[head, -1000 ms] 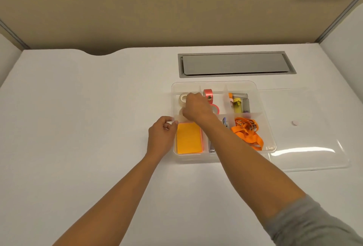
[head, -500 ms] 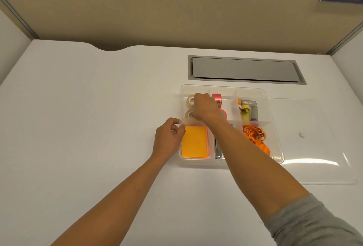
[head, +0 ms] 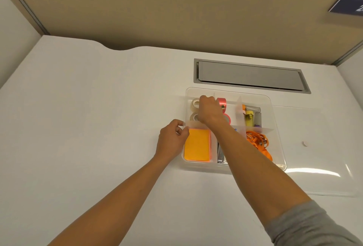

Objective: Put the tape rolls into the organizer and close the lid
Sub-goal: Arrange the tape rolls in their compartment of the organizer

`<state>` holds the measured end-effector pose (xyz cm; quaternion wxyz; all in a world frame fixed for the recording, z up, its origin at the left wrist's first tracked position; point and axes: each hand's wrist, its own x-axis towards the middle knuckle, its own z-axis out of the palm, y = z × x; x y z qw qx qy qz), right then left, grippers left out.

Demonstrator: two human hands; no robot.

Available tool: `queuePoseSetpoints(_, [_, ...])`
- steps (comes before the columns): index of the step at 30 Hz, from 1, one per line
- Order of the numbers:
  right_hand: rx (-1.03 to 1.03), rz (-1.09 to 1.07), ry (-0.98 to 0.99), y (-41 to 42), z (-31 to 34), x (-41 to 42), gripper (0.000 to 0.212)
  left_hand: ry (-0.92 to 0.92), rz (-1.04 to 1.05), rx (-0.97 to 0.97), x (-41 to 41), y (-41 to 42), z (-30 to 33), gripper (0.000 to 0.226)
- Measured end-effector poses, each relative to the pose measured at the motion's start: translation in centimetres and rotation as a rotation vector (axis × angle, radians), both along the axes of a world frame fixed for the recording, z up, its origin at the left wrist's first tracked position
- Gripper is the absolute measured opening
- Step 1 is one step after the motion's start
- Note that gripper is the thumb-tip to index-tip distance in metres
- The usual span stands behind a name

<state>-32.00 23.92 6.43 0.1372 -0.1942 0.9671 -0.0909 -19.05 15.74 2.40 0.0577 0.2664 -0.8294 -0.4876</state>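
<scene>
Since the earlier frames the right hand (head: pixel 209 111) has crept a little farther toward the back of the organizer (head: pixel 275 127), while the left hand (head: pixel 172 141) has closed in against the tray's left wall; nothing else in the tray has shifted.

That right hand is now curled, knuckles up, over the back-left compartment, and its fingers are folded out of sight beneath it, so I cannot tell whether it has hold of a roll or is merely pressing on one. 2 clear tape rolls sit in that compartment: one (head: pixel 195 103) at the back, touching the hand's left edge, and a second (head: pixel 194 117) just in front of it, partly under the wrist. A pink tape roll (head: pixel 222 103) stands on edge just right of the hand, and another pink-rimmed roll (head: pixel 227 120) lies beside the wrist.

The left hand pinches the left end of a translucent divider (head: pixel 194 123) between thumb and forefinger, at the tray's left wall, the other fingers loosely bent.

In front of the divider lies an orange sticky-note pad (head: pixel 197 145). Farther right are a yellow cylinder (possibly a glue stick) (head: pixel 249 118) and a tangle of orange strap and clips (head: pixel 257 141).

The clear lid (head: pixel 324 167) lies flat on the white desk (head: pixel 88 118), just right of the organizer, still off it.
</scene>
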Motion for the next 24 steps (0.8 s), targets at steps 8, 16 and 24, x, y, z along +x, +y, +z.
queuePoseSetpoints(8, [0.011,0.029,0.033,0.06,-0.40,-0.02,0.047,0.000,0.001,-0.004,0.01,0.05,0.14,0.031])
queuePoseSetpoints(16, [0.028,0.043,0.026,0.02,-0.39,-0.16,0.046,-0.017,-0.007,-0.025,-0.08,0.03,0.16,0.032])
queuePoseSetpoints(24, [0.044,0.020,-0.014,0.28,0.38,-0.73,0.043,-0.027,-0.017,-0.027,-0.04,-0.02,0.33,0.033])
